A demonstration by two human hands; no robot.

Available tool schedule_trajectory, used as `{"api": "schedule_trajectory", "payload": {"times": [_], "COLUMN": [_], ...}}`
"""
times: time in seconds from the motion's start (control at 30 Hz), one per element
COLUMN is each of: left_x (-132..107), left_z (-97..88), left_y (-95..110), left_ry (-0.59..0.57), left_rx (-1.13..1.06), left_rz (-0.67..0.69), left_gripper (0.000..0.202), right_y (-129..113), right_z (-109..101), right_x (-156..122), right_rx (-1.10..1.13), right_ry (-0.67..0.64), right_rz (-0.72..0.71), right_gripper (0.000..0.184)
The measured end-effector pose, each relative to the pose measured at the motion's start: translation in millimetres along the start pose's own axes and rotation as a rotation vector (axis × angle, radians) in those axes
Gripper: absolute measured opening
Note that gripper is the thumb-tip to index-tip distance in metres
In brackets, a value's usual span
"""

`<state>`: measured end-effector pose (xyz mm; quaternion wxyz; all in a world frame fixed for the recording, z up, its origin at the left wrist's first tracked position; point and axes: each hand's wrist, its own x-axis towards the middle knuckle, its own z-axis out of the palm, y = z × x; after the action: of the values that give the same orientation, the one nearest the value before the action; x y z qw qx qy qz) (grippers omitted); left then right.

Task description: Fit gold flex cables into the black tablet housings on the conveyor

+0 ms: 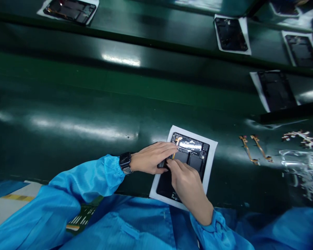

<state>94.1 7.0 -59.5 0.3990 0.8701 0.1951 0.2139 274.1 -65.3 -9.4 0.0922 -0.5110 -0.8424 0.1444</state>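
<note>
An opened tablet (195, 162) with its black interior facing up lies tilted on a white foam sheet (211, 152) near the bench's front edge. My left hand (152, 159), with a dark watch (125, 161) at its wrist, reaches over the tablet's left side, fingers stretched out and thumb apart from them. My right hand (186, 178) is over the tablet's middle, its thumb and forefinger pinched together by my left thumb. Whatever is in that pinch is hidden. A shiny clear-covered part (190, 145) and an orange flex cable (178, 140) show near the tablet's top.
Two loose flex cables (261, 148) lie on the green bench (67, 104) to the right. Beyond them are a clear plastic tray (299, 158) and more small cables (302, 138). Other opened tablets (231, 34) sit on white sheets along the raised back ledge and right side.
</note>
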Motion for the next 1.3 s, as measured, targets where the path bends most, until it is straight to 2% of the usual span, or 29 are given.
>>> {"api": "schedule_trajectory", "payload": {"times": [0.2, 0.53, 0.7, 0.83, 0.9, 1.0, 1.03, 1.1, 1.2, 1.3], "left_x": [0, 0, 0, 0, 0, 0, 0, 0, 1, 1], "left_z": [-1.4, -1.0, -0.6, 0.1, -0.1, -0.8, -0.9, -1.1, -1.6, -2.0], "left_y": [1, 0, 0, 0, 0, 0, 0, 0, 0, 1], "left_ry": [-0.016, -0.009, -0.011, -0.006, -0.006, -0.013, -0.015, -0.017, -0.021, -0.029], "left_rx": [0.021, 0.023, 0.023, 0.005, 0.006, 0.016, 0.019, 0.019, 0.009, 0.009], "left_rz": [-0.001, -0.002, -0.005, -0.013, -0.013, -0.007, -0.005, -0.004, -0.005, -0.002], "left_gripper": [0.074, 0.077, 0.075, 0.075, 0.075, 0.075, 0.075, 0.074, 0.072, 0.072], "right_y": [12, 10, 8, 6, 8, 15, 17, 19, 17, 13], "right_z": [-6, -3, 6, 15, 14, 5, 3, 1, 5, 13], "right_x": [-12, -10, -10, -9, -9, -10, -11, -12, -14, -14], "right_rx": [0.017, -0.087, 0.006, 0.234, 0.443, 0.850, 0.963, 1.055, 0.865, 0.632], "right_ry": [0.090, 0.015, 0.088, 0.178, 0.245, 0.337, 0.325, 0.218, 0.018, -0.075], "right_rz": [0.032, 0.012, 0.042, 0.107, 0.247, 0.549, 0.617, 0.656, 0.592, 0.543], "right_gripper": [0.020, 0.022, 0.022, 0.023, 0.021, 0.017, 0.016, 0.017, 0.018, 0.017]}}
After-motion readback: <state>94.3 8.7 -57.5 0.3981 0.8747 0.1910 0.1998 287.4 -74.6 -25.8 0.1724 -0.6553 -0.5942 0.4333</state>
